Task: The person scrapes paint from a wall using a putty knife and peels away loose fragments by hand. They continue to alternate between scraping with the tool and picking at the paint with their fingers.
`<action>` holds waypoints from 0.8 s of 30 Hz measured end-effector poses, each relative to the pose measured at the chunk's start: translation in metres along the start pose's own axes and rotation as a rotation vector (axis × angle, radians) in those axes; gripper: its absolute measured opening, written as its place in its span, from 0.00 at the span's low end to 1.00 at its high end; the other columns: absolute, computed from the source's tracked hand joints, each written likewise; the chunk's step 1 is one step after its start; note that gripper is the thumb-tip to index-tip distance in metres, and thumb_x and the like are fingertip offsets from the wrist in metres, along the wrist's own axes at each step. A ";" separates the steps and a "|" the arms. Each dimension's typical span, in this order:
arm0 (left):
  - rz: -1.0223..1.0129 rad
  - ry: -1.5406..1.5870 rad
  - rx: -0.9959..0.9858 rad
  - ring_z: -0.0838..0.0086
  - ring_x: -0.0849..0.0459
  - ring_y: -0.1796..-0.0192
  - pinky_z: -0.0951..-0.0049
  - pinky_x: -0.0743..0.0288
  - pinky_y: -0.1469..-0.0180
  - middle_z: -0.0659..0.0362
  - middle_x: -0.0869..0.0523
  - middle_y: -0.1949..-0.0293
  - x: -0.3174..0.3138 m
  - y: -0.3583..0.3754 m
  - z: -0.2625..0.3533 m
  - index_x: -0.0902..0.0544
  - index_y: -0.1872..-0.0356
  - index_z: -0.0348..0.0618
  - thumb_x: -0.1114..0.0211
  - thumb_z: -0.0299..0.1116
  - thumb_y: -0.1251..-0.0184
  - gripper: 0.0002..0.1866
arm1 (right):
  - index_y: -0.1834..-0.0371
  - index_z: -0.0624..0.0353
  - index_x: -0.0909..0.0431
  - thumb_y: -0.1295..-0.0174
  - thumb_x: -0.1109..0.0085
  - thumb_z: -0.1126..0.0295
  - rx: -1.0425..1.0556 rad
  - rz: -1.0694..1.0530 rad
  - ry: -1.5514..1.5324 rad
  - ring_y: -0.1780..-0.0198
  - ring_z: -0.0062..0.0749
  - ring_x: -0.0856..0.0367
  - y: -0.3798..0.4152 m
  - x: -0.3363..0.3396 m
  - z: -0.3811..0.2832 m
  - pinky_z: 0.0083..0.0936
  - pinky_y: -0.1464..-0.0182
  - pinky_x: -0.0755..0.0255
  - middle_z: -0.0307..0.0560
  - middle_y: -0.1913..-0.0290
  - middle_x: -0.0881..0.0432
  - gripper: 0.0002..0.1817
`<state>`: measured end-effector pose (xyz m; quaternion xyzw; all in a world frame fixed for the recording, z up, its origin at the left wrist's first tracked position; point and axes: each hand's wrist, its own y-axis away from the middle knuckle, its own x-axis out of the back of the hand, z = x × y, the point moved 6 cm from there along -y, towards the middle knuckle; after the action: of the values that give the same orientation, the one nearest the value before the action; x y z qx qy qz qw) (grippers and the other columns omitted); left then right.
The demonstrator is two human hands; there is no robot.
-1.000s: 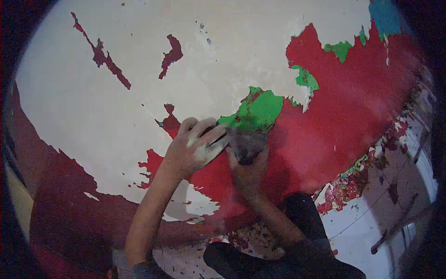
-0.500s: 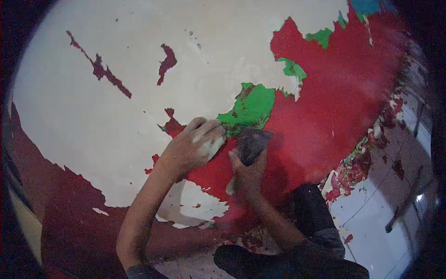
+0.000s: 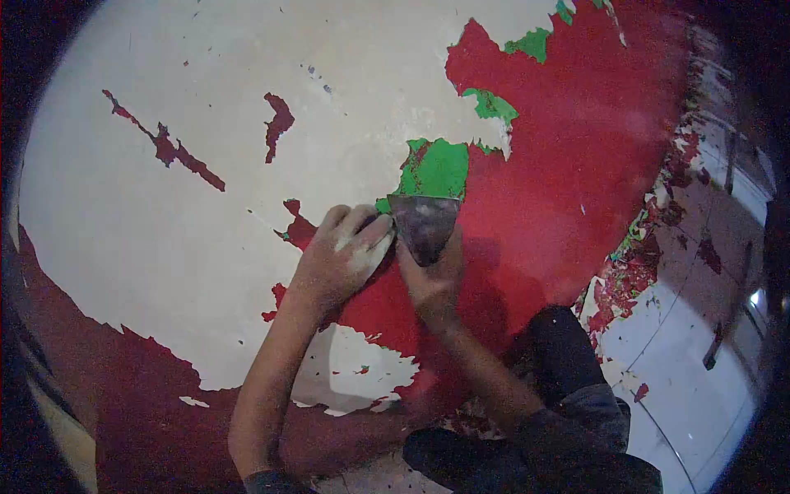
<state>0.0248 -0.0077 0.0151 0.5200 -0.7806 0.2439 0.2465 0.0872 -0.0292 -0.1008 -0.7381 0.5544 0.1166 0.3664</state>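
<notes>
My right hand (image 3: 432, 280) grips a paint scraper (image 3: 425, 224), its wide dark blade turned upward and its edge against the lower part of a green paint patch (image 3: 440, 167). Just left of the blade, my left hand (image 3: 347, 251) rests on the painted surface with its fingers curled and whitish dust on them. Its fingertips are close to the blade's left corner; whether they hold anything is hidden. Around both hands, bare red paint (image 3: 568, 173) meets a large area of white paint (image 3: 222, 272) with ragged edges.
Paint flakes (image 3: 617, 300) lie heaped along the surface's right edge, on the pale tiled floor (image 3: 658, 354). A dark narrow object (image 3: 714, 346) lies farther right. My dark-clothed knee (image 3: 555, 346) is at the lower right. Dark red strips show through the white at upper left.
My right hand has pushed the scraper upward over the green patch, covering its lower part. My left hand stays curled beside it. The whole view has shifted slightly.
</notes>
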 end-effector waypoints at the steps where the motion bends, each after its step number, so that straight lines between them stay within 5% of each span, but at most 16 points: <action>1: -0.024 0.016 0.008 0.65 0.24 0.50 0.62 0.28 0.50 0.59 0.21 0.55 -0.002 0.003 -0.001 0.19 0.63 0.41 0.40 0.30 0.51 0.12 | 0.46 0.60 0.36 0.46 0.36 0.72 -0.001 -0.021 0.019 0.53 0.40 0.21 -0.001 0.000 -0.002 0.34 0.51 0.27 0.52 0.56 0.21 0.26; 5: -0.091 0.014 -0.082 0.65 0.25 0.50 0.61 0.30 0.47 0.59 0.21 0.55 0.005 0.013 0.004 0.19 0.64 0.39 0.41 0.30 0.50 0.11 | 0.44 0.60 0.38 0.47 0.37 0.73 0.107 -0.177 -0.112 0.51 0.42 0.21 -0.005 -0.002 -0.010 0.35 0.49 0.28 0.54 0.54 0.23 0.27; 8: -0.127 0.050 -0.102 0.66 0.26 0.46 0.61 0.32 0.45 0.58 0.22 0.52 0.007 0.017 0.002 0.19 0.62 0.40 0.41 0.32 0.48 0.12 | 0.43 0.62 0.37 0.48 0.35 0.75 -0.128 -0.351 -0.147 0.46 0.37 0.26 -0.009 0.001 -0.003 0.34 0.43 0.33 0.51 0.49 0.26 0.29; 12: -0.031 0.050 0.081 0.68 0.27 0.46 0.61 0.34 0.46 0.60 0.22 0.50 0.024 0.005 -0.009 0.19 0.60 0.45 0.39 0.34 0.50 0.14 | 0.43 0.62 0.37 0.50 0.32 0.72 -0.072 -0.238 -0.033 0.46 0.36 0.26 -0.006 0.006 -0.006 0.34 0.43 0.33 0.53 0.48 0.27 0.31; 20: 0.007 -0.020 0.036 0.67 0.27 0.47 0.60 0.34 0.47 0.62 0.23 0.51 0.016 0.004 -0.011 0.18 0.63 0.46 0.41 0.32 0.49 0.11 | 0.47 0.62 0.35 0.49 0.32 0.70 -0.201 -0.131 0.045 0.51 0.41 0.22 0.006 -0.005 0.004 0.35 0.48 0.28 0.54 0.53 0.22 0.28; 24: 0.004 0.041 0.064 0.66 0.27 0.47 0.59 0.33 0.47 0.63 0.22 0.54 0.000 0.013 -0.010 0.18 0.64 0.46 0.41 0.30 0.48 0.10 | 0.47 0.61 0.35 0.50 0.34 0.73 -0.123 -0.107 -0.165 0.50 0.39 0.23 -0.004 -0.006 -0.007 0.34 0.47 0.29 0.52 0.53 0.23 0.27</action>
<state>0.0138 0.0033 0.0213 0.5209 -0.7683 0.2797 0.2453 0.0873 -0.0292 -0.0906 -0.7757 0.4740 0.1909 0.3704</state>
